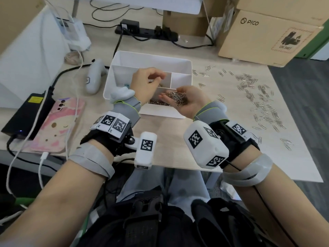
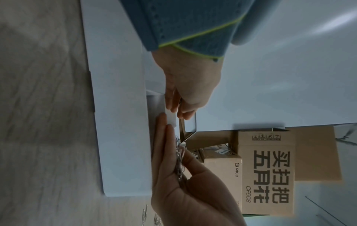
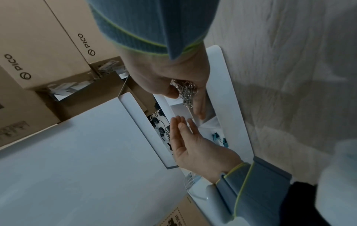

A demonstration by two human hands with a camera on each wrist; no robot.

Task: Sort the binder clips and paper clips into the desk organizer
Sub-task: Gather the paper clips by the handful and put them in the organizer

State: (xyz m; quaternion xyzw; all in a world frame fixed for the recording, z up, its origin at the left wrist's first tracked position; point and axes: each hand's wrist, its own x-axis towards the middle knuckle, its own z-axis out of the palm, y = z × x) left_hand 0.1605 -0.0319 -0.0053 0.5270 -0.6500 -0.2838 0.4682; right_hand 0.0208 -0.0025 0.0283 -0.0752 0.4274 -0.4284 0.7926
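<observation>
Fingers of the right hand lie cupped, palm up, cradling a heap of paper clips; thumb curls in over the heap's far edge. Left hand: fingertips drawn together above the desk organizer, as if pinching. Whether a clip sits between them cannot be told from the head view, and in the right wrist view the fingers look fairly straight and empty.

Key relation: cupped right palm hangs directly over the organizer's near compartment, which already holds a layer of clips. Heap lies just right of the left fingertips, so the left hand is placed to pick from it, or the right hand can simply tip. Judgement: drop is straight down; little travel needed.

Look of the clips: thin silver wire, tangled together, no single long axis in the bunch. Likely to fall in clumps.

Blue binder clips sit in the organizer's left compartment. Many loose clips are scattered on the desk to the right, well apart from both hands; sorting judged partly done.
</observation>
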